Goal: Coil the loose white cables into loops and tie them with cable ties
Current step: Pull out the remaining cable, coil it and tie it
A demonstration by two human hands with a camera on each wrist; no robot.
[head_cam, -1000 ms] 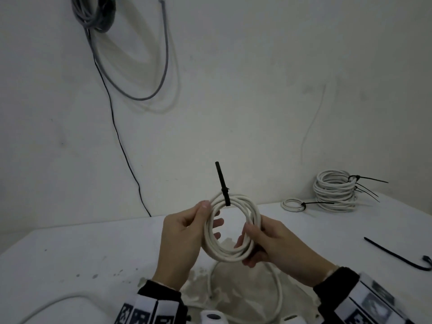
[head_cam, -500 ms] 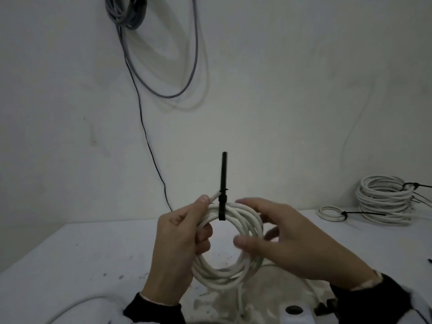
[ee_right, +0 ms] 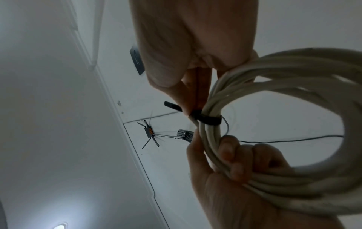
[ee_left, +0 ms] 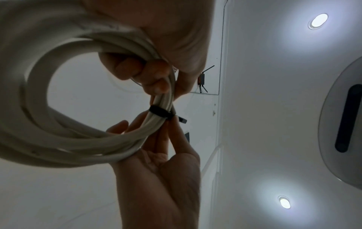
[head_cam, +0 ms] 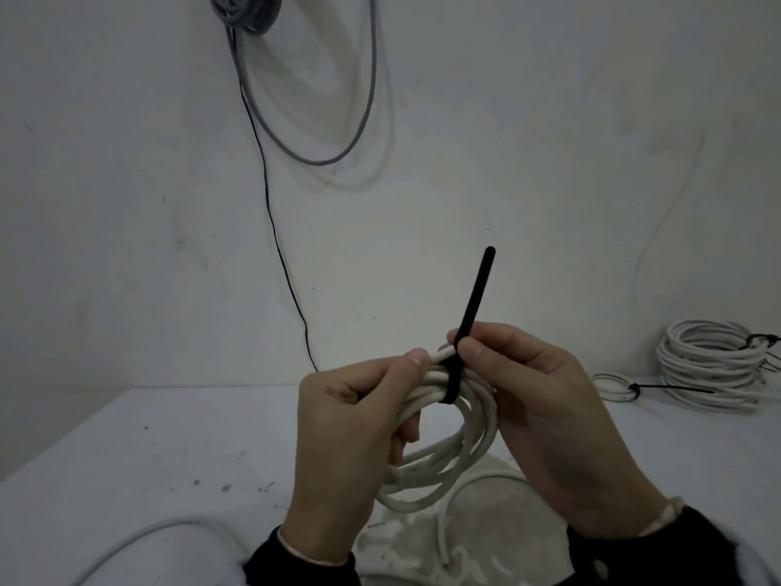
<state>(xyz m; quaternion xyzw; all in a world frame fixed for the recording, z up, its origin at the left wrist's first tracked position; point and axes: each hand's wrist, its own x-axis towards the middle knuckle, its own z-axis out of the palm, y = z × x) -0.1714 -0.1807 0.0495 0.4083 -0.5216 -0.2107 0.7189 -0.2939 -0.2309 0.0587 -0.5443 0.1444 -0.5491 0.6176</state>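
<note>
Coil [head_cam: 439, 463] in left hand [head_cam: 346, 450] (tie [head_cam: 473, 306] pinched by right hand [head_cam: 545, 412])

Pale plaster wall [head_cam: 507, 141], scuffed; grey cable bundle [head_cam: 245, 12] hung high on it, thin black wire [head_cam: 274, 230] trailing down; white table [head_cam: 126, 450], speckled with dark marks; white ceiling [ee_left: 274, 108], two recessed lamps [ee_left: 318, 20] lit
</note>
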